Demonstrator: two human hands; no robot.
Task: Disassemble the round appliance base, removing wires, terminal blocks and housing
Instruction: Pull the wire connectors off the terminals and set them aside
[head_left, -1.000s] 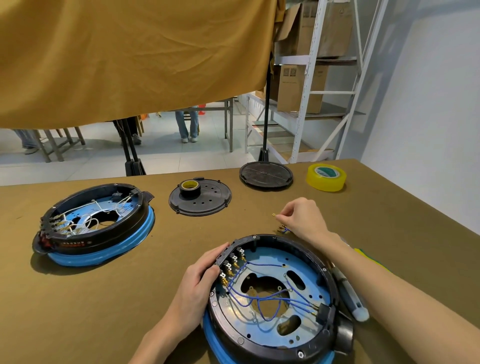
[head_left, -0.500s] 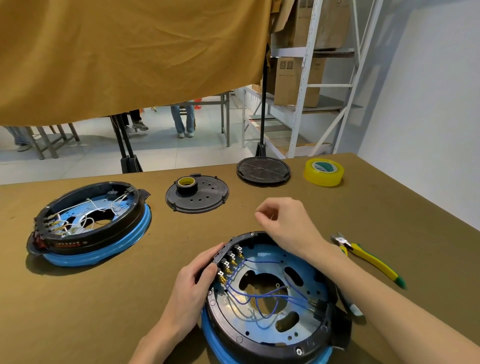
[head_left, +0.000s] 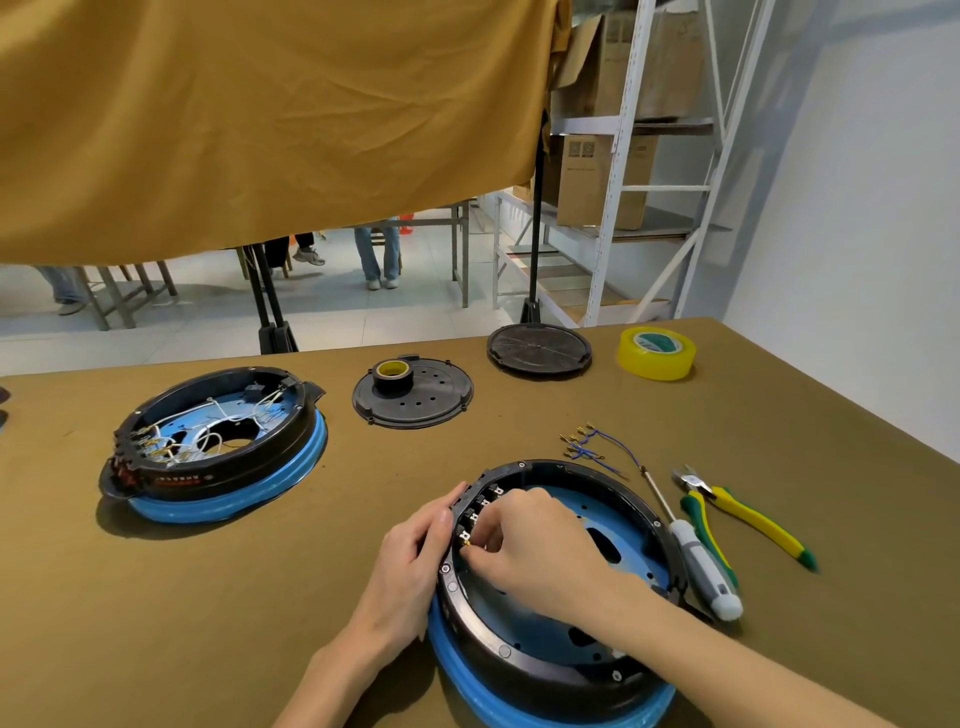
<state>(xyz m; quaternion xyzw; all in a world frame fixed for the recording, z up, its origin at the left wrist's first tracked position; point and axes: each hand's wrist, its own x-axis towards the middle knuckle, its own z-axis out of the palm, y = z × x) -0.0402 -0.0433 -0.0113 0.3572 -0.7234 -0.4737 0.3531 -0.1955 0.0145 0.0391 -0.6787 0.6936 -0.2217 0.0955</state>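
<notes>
The round appliance base, black housing over a blue ring, lies open side up at the table's near edge. My left hand grips its left rim beside a row of terminal blocks. Inside the housing, my right hand pinches a brass wire terminal at the lowest block. Most of the blue wires inside are hidden under that hand. A small bundle of removed blue wires with brass ends lies on the table behind the base.
A second base with white wires sits at the left. Behind are two black round covers, one carrying a tape roll, and a yellow tape roll. A screwdriver and yellow-green cutters lie right of the base.
My right hand left the wire bundle on the table behind the base and moved into the housing, down to the terminal blocks. My left hand stayed on the rim.
</notes>
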